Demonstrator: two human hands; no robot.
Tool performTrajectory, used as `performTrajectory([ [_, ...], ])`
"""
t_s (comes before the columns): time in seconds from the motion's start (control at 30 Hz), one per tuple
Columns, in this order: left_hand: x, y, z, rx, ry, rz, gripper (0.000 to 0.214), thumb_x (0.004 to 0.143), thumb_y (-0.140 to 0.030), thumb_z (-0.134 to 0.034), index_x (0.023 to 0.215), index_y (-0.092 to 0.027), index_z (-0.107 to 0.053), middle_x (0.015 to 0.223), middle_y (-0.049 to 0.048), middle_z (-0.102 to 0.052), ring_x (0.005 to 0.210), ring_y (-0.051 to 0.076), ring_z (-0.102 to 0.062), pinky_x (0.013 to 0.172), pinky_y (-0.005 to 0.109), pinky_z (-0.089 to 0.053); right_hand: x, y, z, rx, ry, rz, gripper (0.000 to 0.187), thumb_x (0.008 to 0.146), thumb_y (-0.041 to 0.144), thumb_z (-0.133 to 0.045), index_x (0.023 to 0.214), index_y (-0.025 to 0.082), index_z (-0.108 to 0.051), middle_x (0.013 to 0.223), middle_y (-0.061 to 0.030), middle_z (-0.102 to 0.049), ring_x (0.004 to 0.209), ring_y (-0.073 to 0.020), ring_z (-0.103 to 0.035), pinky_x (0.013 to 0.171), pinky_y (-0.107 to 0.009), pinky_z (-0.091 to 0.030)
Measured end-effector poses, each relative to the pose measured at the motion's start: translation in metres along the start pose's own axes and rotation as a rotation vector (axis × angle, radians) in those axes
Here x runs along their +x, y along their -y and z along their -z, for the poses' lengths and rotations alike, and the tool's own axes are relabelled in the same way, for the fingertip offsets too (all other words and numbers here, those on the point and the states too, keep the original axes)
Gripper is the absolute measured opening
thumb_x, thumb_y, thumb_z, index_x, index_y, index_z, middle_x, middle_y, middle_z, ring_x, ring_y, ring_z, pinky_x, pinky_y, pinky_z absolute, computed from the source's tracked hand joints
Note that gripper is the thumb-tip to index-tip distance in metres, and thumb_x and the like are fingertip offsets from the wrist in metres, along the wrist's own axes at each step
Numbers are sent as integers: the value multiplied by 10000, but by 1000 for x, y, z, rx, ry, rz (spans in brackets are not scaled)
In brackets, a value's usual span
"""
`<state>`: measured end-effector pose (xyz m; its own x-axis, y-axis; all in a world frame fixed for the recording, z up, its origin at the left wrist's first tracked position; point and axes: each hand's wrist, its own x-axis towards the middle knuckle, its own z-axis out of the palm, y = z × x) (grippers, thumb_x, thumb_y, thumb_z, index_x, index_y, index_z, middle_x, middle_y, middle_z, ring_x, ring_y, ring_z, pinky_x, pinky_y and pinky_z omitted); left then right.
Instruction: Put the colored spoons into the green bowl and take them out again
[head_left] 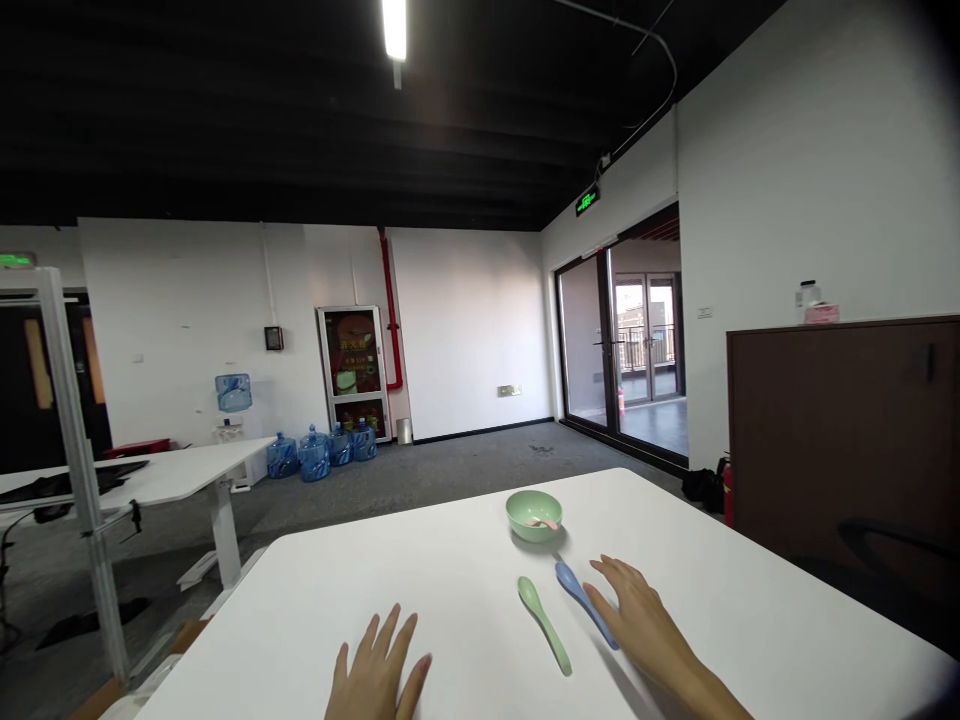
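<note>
My left hand point(373, 672) is at the lower middle of the view, fingers spread, with nothing in it, over the white table point(330, 590). My right hand point(646, 622) has its fingers stretched out beside a blue spoon point(581, 597). Its thumb reaches over the spoon's handle; whether it touches I cannot tell. A green spoon point(543, 622) lies to the left of the blue one, its bowl end pointing away from me. Beyond both spoons stands a green bowl point(531, 522) with a pink spoon point(546, 523) inside.
A second white table point(187, 470) stands at the left behind a metal post point(75, 430). Blue water bottles point(315, 457) are on the floor by the far wall. To the right is a dark brown cabinet point(817, 430). Glass doors point(585, 340) are at the back right.
</note>
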<state>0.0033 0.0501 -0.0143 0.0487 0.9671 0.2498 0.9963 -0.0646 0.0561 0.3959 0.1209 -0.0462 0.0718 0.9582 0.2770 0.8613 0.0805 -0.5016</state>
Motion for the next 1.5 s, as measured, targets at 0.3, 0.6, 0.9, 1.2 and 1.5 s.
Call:
performTrajectory([
  [0.3, 1, 3, -6, -49, -26, -19, 558, 997, -454, -375, 1517, -331, -535, 1640, 46, -487, 1541, 338, -409, 1210, 629, -374, 45, 23, 6, -88, -90, 83, 526, 1025, 481, -386, 1282, 168, -722, 1278, -161, -710, 1249, -314, -604, 1032, -388, -464],
  [0.6, 3, 8, -8, -28, -23, -14, 555, 1010, -453, -361, 1524, -322, -526, 1640, 49, -482, 1534, 350, -417, 1202, 642, -388, 141, 69, -1, -258, 53, -14, 418, 981, 432, -546, 1172, 121, -750, 1303, -202, -690, 1287, -322, -593, 995, -356, -465],
  [0.9, 4, 18, -10, -26, -9, -5, 547, 1023, -453, -359, 1536, -331, -505, 1641, 44, -480, 1536, 353, -409, 1203, 645, -392, 185, 74, -29, -240, 183, -205, 570, 803, 420, -811, 1291, 147, -703, 1318, -204, -718, 1208, -332, -690, 875, -353, -517],
  [1.2, 2, 22, -11, -9, -19, 5, 541, 1022, -434, -365, 1532, -328, -509, 1639, 52, -487, 1532, 348, -419, 1201, 645, -396, 164, 86, -13, -229, 113, -167, 434, 1001, 435, -529, 1223, 105, -703, 1259, -223, -729, 1153, -335, -703, 827, -364, -489],
  [1.5, -4, 6, 4, 18, 6, 8, 541, 1017, -408, -372, 1525, -301, -523, 1639, 62, -480, 1528, 350, -423, 1198, 638, -405, 67, 106, 4, -188, 106, 4, 224, 882, 232, -511, 793, 179, -709, 859, -113, -766, 760, -217, -696, 618, -282, -339],
])
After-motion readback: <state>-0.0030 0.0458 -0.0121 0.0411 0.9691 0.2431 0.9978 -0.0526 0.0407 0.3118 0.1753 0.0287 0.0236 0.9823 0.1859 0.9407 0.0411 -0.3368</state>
